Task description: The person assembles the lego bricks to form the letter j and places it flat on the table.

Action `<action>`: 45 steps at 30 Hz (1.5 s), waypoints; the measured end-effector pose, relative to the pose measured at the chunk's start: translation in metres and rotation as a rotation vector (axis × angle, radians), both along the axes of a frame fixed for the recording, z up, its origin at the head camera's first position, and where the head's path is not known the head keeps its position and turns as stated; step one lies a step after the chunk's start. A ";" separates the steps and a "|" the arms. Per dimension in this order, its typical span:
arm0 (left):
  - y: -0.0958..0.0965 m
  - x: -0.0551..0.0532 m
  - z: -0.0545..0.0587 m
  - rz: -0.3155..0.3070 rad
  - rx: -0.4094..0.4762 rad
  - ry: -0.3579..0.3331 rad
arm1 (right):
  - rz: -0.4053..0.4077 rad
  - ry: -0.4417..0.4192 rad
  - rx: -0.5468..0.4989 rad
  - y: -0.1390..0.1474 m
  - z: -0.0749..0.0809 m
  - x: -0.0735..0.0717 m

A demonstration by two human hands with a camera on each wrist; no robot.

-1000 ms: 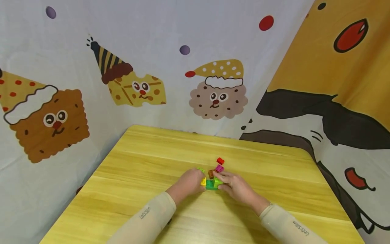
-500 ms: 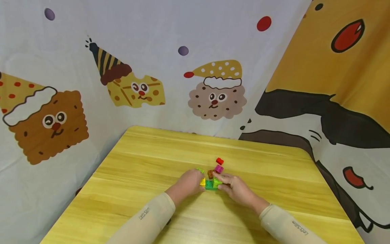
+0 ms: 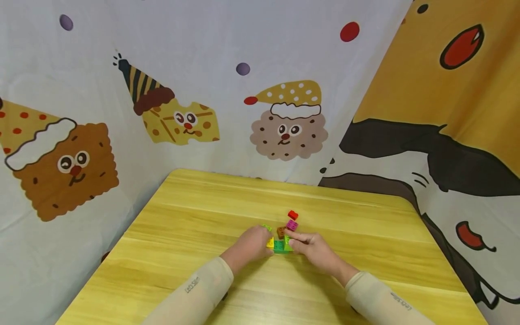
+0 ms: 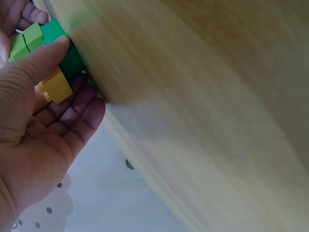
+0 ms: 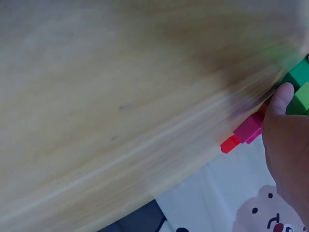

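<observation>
My left hand [image 3: 253, 242] holds the left side of a small toy brick build. In the left wrist view its thumb lies on the dark green brick [image 4: 72, 63], with a yellow brick [image 4: 59, 87] close to the curled fingers. Light green bricks [image 4: 33, 36] are joined to the dark green one. My right hand [image 3: 314, 250] pinches the light green part [image 3: 287, 243] at the build's right end between thumb and fingers. Just behind lie a brown brick [image 3: 281, 232], close to the right fingertips, and a magenta brick [image 3: 292, 225].
A red brick [image 3: 293, 215] lies beyond the magenta one on the wooden table [image 3: 211, 203]. Another light green brick [image 3: 266, 227] shows past the left hand. A cloth backdrop [image 3: 227, 40] with cartoon figures hangs behind the table.
My right hand's thumb and fingers have shifted slightly left and closer around the light green part. The left hand keeps its hold, and the loose bricks stay in place.
</observation>
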State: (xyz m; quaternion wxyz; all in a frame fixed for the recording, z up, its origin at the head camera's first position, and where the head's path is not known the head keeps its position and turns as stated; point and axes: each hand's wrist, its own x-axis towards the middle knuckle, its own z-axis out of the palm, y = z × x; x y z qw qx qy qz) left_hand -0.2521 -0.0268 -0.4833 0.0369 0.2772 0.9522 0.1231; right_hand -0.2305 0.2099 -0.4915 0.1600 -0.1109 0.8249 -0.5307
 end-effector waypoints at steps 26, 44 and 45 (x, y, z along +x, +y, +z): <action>-0.002 0.001 0.001 -0.011 0.033 0.003 | -0.162 -0.313 -0.179 -0.010 0.011 -0.011; -0.001 0.001 0.002 0.010 0.005 -0.031 | -0.176 -0.334 -0.192 -0.010 0.014 -0.015; -0.001 0.000 0.001 0.010 0.008 -0.030 | -0.178 -0.333 -0.191 -0.010 0.014 -0.014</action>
